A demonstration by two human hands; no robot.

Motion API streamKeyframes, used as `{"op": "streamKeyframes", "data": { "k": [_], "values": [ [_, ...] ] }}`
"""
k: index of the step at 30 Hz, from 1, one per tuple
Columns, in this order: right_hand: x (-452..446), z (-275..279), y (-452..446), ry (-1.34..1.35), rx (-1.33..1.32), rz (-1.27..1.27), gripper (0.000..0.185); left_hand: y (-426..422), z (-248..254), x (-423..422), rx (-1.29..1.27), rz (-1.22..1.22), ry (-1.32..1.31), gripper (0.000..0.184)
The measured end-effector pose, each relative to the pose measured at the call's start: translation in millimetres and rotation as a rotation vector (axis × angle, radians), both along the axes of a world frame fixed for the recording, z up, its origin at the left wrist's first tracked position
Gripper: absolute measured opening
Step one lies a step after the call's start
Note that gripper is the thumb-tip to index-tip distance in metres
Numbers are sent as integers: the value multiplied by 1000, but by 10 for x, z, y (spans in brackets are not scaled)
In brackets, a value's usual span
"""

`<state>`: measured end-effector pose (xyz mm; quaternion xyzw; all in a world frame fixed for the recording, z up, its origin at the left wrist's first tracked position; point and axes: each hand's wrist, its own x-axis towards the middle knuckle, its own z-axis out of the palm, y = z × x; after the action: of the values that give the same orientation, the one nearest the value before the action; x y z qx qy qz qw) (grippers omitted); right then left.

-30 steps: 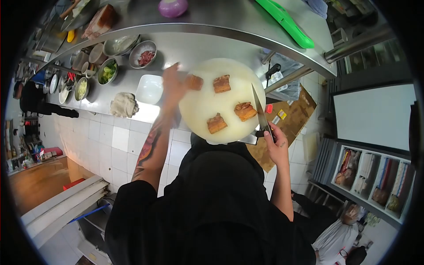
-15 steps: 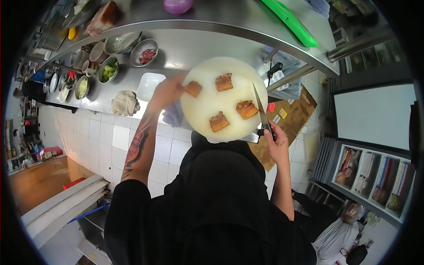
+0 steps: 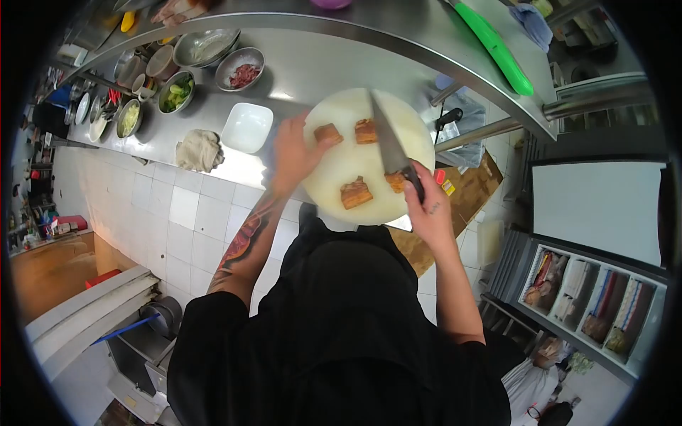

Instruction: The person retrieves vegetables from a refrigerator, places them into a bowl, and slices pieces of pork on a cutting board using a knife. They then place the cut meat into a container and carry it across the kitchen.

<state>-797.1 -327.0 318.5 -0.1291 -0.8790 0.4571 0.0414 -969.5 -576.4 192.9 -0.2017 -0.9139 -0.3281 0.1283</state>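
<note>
On the round white cutting board [image 3: 327,170] lie several browned chunks of meat that look like pork belly. My right hand [image 3: 431,207] grips a kitchen knife [image 3: 389,138] by its dark handle. The blade slants up and left over the board, partly covering the lower right chunk [image 3: 393,182]. At the board's left edge is my left hand [image 3: 293,155], fingers stretched, thumb apart and at the upper left chunk [image 3: 327,133]; I cannot tell whether it presses on it. Another chunk [image 3: 366,131] sits just left of the blade, and one [image 3: 356,192] lies near the board's front.
Left of the board stand a white square dish [image 3: 247,128] and a crumpled cloth [image 3: 199,150]. Farther back are bowls of sliced raw meat [image 3: 244,75] and green vegetables [image 3: 176,93]. A steel shelf [image 3: 355,30] crosses above, bearing a green-handled object [image 3: 494,46].
My right hand has lifted the knife from the board's right edge and swung it left over the board. The left hand has let go of the upper left chunk and opened out.
</note>
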Motion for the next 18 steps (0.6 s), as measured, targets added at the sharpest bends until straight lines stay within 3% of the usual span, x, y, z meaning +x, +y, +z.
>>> {"op": "streamKeyframes", "data": {
  "k": [7,18],
  "values": [
    [-318,41,-334,-106,373,249,36,-264,11,24,102,-106,10,58],
    [-271,119,-569,-229,519,263,39,-175,42,-115,52,-227,-6,53]
  ]
}}
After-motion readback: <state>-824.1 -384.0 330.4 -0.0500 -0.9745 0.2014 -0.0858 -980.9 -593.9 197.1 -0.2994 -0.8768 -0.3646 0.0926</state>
